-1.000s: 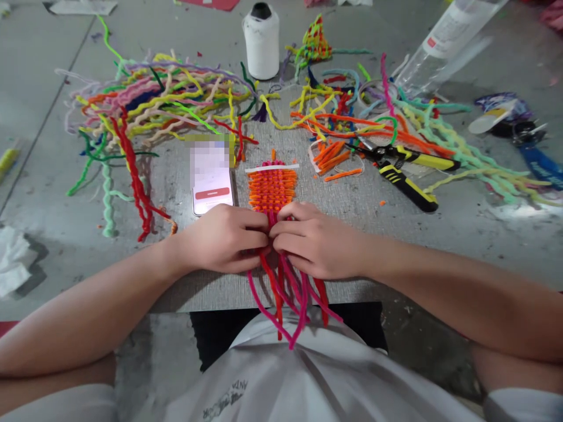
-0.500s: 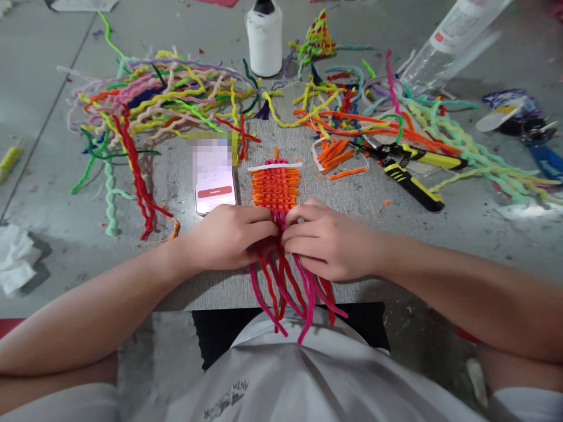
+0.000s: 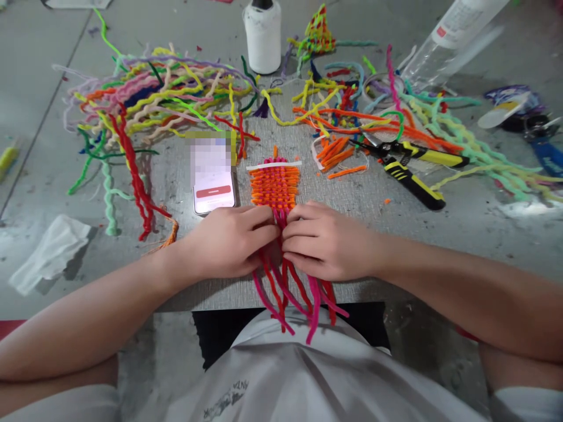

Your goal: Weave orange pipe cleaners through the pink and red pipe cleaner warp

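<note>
Two hands, left hand (image 3: 231, 241) and right hand (image 3: 332, 241), curl their fingers in close at the pink and red strands (image 3: 312, 305) of the orange-and-pink weave (image 3: 275, 186); hidden fingertips leave their grip impossible to tell. The weave lies on the gray table (image 3: 206, 294), between phone (image 3: 214, 183) and pliers (image 3: 411, 176).

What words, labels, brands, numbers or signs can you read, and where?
"ANTA": white shirt; its other lettering is folded, unclear.
Phone: text on the red button too small; upper screen pixelated.
Clear bottle: label print too blurred.
Blue strap: pale lettering too blurred.
No numbers readable.
</note>
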`<state>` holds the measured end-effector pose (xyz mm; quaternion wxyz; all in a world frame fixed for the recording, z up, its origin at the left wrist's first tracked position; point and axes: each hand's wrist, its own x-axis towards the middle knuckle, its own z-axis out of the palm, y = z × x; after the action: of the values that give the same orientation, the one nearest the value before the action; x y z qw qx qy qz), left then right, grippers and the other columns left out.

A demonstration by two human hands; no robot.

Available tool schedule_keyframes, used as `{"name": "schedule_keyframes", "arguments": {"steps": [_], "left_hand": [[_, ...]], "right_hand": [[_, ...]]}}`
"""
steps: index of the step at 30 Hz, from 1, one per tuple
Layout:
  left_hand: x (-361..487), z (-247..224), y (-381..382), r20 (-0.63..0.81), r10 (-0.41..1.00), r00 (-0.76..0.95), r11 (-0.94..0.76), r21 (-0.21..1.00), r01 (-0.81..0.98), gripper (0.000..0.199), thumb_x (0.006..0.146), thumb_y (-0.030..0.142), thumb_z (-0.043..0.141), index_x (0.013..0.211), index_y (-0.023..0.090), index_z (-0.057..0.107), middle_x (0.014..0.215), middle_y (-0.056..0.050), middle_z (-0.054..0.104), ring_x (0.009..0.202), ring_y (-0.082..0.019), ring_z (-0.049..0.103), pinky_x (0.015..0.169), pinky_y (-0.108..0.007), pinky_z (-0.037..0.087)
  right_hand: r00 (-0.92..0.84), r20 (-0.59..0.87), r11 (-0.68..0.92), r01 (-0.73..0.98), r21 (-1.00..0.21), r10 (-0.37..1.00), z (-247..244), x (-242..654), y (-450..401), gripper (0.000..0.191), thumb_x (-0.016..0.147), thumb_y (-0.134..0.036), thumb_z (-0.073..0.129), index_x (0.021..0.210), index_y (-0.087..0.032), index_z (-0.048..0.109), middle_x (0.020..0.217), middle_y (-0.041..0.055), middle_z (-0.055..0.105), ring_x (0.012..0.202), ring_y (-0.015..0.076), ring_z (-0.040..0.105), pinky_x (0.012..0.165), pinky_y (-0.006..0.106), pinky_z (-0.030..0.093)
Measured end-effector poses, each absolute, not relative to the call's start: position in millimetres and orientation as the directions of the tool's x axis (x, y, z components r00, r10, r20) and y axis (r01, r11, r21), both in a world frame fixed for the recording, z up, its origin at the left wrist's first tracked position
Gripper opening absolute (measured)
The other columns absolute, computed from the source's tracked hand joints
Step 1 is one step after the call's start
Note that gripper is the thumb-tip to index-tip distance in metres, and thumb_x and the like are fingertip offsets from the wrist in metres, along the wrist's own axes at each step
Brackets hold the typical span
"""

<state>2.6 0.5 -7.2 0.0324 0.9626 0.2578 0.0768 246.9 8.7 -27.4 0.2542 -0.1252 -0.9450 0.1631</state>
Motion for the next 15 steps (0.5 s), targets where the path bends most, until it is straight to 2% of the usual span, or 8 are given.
{"name": "schedule_keyframes", "arguments": {"steps": [5,8,11,15], "left_hand": [[4.4,-7.5,-2.0,0.083,0.532,0.843,-0.847,0.075,0.527,0.016,0.083,0.021,0.06,0.096,0.018,0.069,0.098,-0.008,0.062,0.073,-0.019,0.057,0.057,-0.029,0.046],[5.2,-11.0,-0.3,0.107,0.531,0.84,-0.846,0.122,0.519,0.025,0.081,0.019,0.06,0.103,0.018,0.072,0.099,-0.01,0.059,0.08,-0.022,0.056,0.062,-0.032,0.049],[6.9,-13.8,0.6,0.113,0.501,0.858,-0.859,0.185,0.477,0.029,0.08,0.016,0.059,0.107,0.018,0.073,0.102,-0.011,0.055,0.086,-0.024,0.053,0.072,-0.037,0.051],[9.5,-11.7,-1.6,0.128,0.45,0.884,-0.887,0.176,0.426,0.025,0.078,0.018,0.062,0.1,0.019,0.074,0.102,-0.012,0.051,0.089,-0.027,0.048,0.075,-0.042,0.048]], "right_hand": [[-0.717,0.541,0.859,0.159,-0.487,0.439,-27.3,246.7,9.5,0.012,0.098,-0.015,0.056,0.098,-0.017,0.068,0.098,0.0106,0.073,0.089,0.0207,0.06,0.084,0.039,0.051],[-0.653,0.544,0.812,0.199,-0.548,0.528,-26.6,246.8,11.3,0.012,0.098,-0.015,0.055,0.096,-0.019,0.065,0.093,0.0081,0.072,0.084,0.0191,0.06,0.081,0.037,0.052],[-0.63,0.533,0.791,0.231,-0.566,0.565,-26.5,246.5,12.7,0.01,0.098,-0.015,0.055,0.095,-0.019,0.064,0.089,0.0059,0.072,0.082,0.0181,0.061,0.081,0.036,0.052],[-0.627,0.532,0.792,0.243,-0.561,0.569,-28.1,246.0,13.5,0.01,0.097,-0.015,0.055,0.094,-0.02,0.063,0.088,0.0053,0.071,0.082,0.018,0.062,0.081,0.035,0.052]]}}
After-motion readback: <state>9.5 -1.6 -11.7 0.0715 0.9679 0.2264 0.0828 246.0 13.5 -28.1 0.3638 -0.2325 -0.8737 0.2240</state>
